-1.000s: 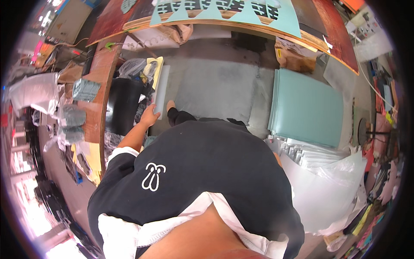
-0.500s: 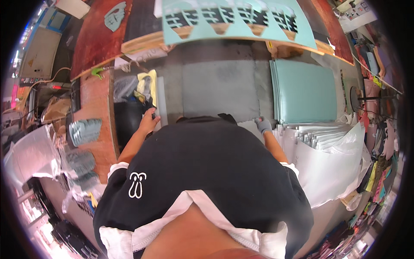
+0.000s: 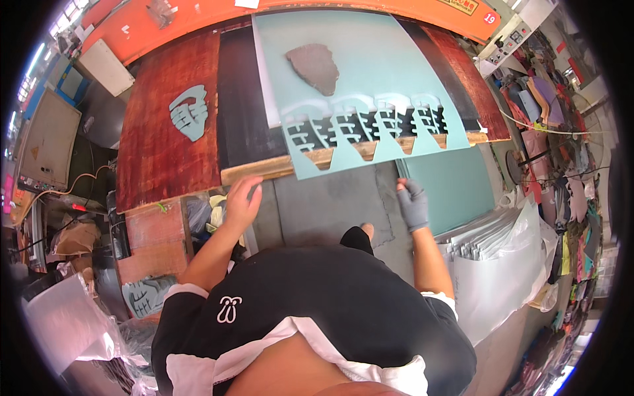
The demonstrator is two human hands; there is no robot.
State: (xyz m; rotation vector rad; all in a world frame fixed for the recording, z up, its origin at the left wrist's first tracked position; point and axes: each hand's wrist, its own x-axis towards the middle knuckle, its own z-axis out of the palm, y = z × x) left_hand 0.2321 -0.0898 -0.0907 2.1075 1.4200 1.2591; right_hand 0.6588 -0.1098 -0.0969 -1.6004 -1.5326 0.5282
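Observation:
My left hand [image 3: 244, 202] is bare and hovers near the front wooden edge of the worktable, its thumb and fingers apart, nothing in it. My right hand [image 3: 413, 203] wears a grey fingerless glove. Its fingers are loosely bent and apart beside the stack of pale green sheets [image 3: 449, 188], with nothing visible in them. Ahead, a pale green sheet [image 3: 356, 49] lies over the table and overhangs its front edge, with a row of slotted cut-outs along the near end. A dark grey irregular piece [image 3: 314, 68] lies on that sheet.
Slotted green cut pieces [image 3: 189, 112] lie on the red-brown board [image 3: 158, 145] at left. More cut pieces [image 3: 148, 295] lie lower left. White sheets [image 3: 492, 264] stand bundled at right. An orange machine beam [image 3: 277, 5] spans the far side. A control box [image 3: 512, 43] stands far right.
The view has tilted up, bringing more of the table and the orange beam into sight. Both hands have risen toward the table edge; my left hand has left the black item beside the yellow piece.

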